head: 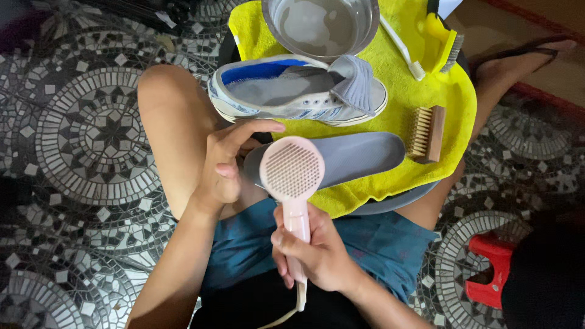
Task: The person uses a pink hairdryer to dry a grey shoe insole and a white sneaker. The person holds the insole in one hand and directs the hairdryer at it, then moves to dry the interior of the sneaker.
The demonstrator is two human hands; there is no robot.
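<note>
Pink hair dryer [292, 176], grey insole [353, 157], yellow towel [396, 85] — black-and-white mosaic floor [79, 140].

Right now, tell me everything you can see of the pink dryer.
The dryer is pale pink and looks like plastic, with a round head and a finely perforated grille facing up at the camera. Its slim handle runs down into the right hand, which grips it; a pale cord trails from the handle's bottom. The head sits over the near end of the grey insole, beside the left hand. Whether it is running cannot be told.
</note>
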